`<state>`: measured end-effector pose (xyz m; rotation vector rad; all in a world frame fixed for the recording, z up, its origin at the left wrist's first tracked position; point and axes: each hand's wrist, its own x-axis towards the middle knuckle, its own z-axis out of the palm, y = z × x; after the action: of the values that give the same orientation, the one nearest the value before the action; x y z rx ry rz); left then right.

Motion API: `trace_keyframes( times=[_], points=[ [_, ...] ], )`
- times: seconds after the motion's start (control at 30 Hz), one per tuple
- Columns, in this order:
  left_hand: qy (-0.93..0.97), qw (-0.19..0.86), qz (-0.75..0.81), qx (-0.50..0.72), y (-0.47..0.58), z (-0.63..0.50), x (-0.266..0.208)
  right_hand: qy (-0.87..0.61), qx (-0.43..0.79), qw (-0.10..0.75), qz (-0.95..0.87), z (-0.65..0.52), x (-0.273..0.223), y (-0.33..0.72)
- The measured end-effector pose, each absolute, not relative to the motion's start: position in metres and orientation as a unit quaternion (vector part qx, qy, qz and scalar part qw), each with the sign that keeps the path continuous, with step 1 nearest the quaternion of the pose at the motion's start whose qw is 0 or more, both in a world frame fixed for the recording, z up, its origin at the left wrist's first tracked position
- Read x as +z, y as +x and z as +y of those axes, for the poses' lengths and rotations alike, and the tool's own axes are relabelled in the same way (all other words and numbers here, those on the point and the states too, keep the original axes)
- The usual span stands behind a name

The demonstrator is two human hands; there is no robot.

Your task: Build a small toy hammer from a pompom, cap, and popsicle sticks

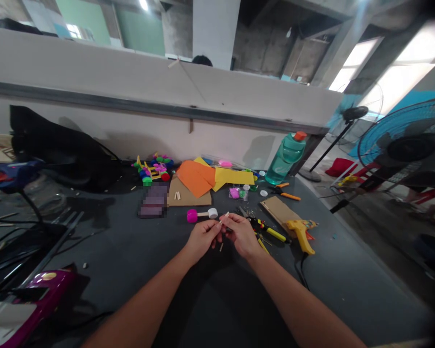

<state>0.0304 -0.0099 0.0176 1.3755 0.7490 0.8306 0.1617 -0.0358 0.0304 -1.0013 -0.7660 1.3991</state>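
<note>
My left hand (pixel 202 239) and my right hand (pixel 242 235) meet over the dark table, fingertips pinched together. Between them is a short pale wooden stick (pixel 227 214), its tip poking up from the right fingers. Just beyond the left hand lies a wooden stick with a magenta round piece (pixel 192 216) on one end and a white round piece (pixel 212 213) on the other. Another short stick (pixel 221 247) rests on the table below the fingers. Pliers with yellow-and-black handles (pixel 275 233) lie to the right of my right hand.
A yellow glue gun (pixel 301 233) rests by a cardboard piece (pixel 278 210). Behind are orange sheet (pixel 195 177), yellow sheet (pixel 235 176), orange-handled scissors (pixel 290 196) and a green bottle (pixel 284 159). Left are pompom figures (pixel 161 171), a purple device (pixel 50 290) and a blue glue gun (pixel 16 171).
</note>
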Motion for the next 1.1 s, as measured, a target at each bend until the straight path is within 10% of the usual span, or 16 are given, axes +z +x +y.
trace_keyframes(
  times=[0.53,1.1],
  points=[
    [0.809,0.331,0.343,0.345,0.027,0.002,0.007,-0.472,0.579,0.585,-0.316,-0.031,0.026,0.161],
    [0.626,0.593,0.343,0.373,0.033,-0.003,0.012,-0.464,0.551,0.621,-0.31,-0.036,0.028,0.156]
  ],
)
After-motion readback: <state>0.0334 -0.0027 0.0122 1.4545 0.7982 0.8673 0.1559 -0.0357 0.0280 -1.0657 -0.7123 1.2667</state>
